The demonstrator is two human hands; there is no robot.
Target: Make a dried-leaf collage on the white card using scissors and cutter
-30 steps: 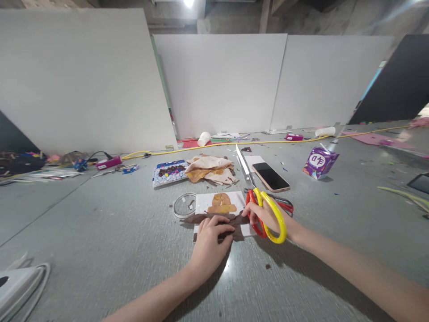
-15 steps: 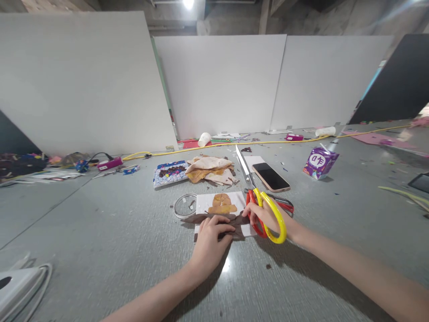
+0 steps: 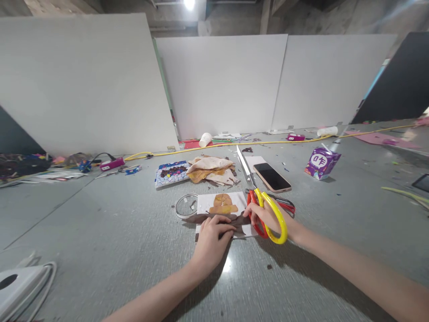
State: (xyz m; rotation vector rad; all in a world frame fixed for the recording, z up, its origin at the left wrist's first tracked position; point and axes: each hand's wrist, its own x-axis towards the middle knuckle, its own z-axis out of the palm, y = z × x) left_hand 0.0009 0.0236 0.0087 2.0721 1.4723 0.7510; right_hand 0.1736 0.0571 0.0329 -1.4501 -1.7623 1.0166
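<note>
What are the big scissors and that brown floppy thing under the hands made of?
The scissors look like shiny grey metal blades with glossy plastic handles, one yellow and one red. The brown piece, pressed down by the left hand and touched by the right hand, looks thin, matt and ragged-edged, perhaps a dried leaf or paper. It lies on a flat white card, probably paper.

Left hand [image 3: 211, 239] presses a dark brown leaf [image 3: 231, 221] onto white card [image 3: 214, 202]; right hand [image 3: 268, 217] holds red-and-yellow scissors [image 3: 259, 197].
</note>
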